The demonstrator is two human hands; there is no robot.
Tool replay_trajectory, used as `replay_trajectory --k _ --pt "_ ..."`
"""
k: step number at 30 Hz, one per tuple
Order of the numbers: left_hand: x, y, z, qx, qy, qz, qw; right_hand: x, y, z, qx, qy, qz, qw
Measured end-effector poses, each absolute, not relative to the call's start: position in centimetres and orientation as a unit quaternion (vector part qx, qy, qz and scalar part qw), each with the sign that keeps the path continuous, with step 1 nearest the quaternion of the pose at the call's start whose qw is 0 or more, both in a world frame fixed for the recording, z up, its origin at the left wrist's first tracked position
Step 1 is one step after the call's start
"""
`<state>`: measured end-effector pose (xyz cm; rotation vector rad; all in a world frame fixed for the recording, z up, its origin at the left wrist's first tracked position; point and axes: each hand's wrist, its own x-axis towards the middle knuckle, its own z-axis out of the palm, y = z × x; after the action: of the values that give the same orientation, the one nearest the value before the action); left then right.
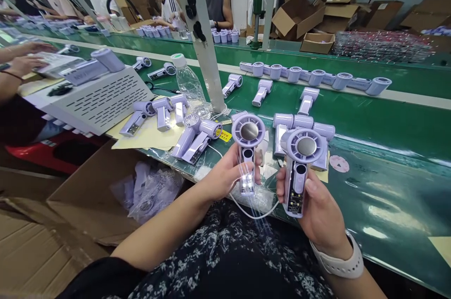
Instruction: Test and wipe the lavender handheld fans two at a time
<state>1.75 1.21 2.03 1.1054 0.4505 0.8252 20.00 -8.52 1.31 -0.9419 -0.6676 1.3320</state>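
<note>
Upright in my left hand (225,174) is a purple handheld fan (248,132), my fingers closed round its handle. White lights glow on the lower front of that handle. My right hand (322,205) is wrapped round a second handheld fan (305,146), whose round head faces me; its lower front shows a dark circuit board with no glow. Behind both hands several more purple fans (282,132) lie grouped on the green table (380,186). A white cable (255,217) loops below, between my two hands. Its connection is hidden.
A clear plastic bottle (190,78) stands by a metal post (206,36). Fans lie in a row on the conveyor belt (416,116). At left are a slotted white metal box (105,102), a co-worker's hands (26,62) and an open carton (84,191) holding bagged parts.
</note>
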Motion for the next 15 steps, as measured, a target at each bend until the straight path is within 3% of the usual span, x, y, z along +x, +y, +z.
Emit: replay_trajectory --k 9,15 --pt "1.50 1.04 2.26 0.517 0.212 0.367 0.744 20.14 -8.69 1.54 -0.429 -0.279 0.573 0.640" --pt "2.01 0.74 2.18 0.515 0.294 0.354 0.723 20.23 -8.51 1.60 -0.371 -0.263 0.612 0.647"
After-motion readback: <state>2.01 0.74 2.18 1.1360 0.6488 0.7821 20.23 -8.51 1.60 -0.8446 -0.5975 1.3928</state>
